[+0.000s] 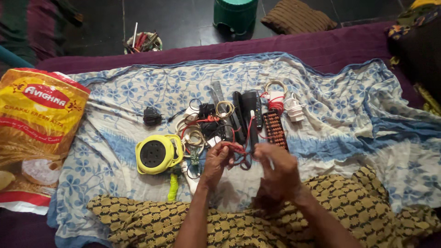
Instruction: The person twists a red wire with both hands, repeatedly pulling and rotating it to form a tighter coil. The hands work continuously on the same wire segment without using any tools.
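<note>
Gripping a tangle of red wire (236,149) between them, the left hand (217,158) and the right hand (274,166) hover near the front edge of the blue-flowered cloth (349,119); both are curled shut on the wire, fingers pinched; just left of the left hand lies a yellow round extension reel (156,154); behind the hands sit black remotes (248,110), a brown abacus (275,128) and a white plug (294,109); a yellow sack (36,124) rests at the cloth's left edge.

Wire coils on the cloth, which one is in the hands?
The red wire bundle, pinched between the left hand and right hand; the pale coils lie untouched beside the yellow reel.
</note>
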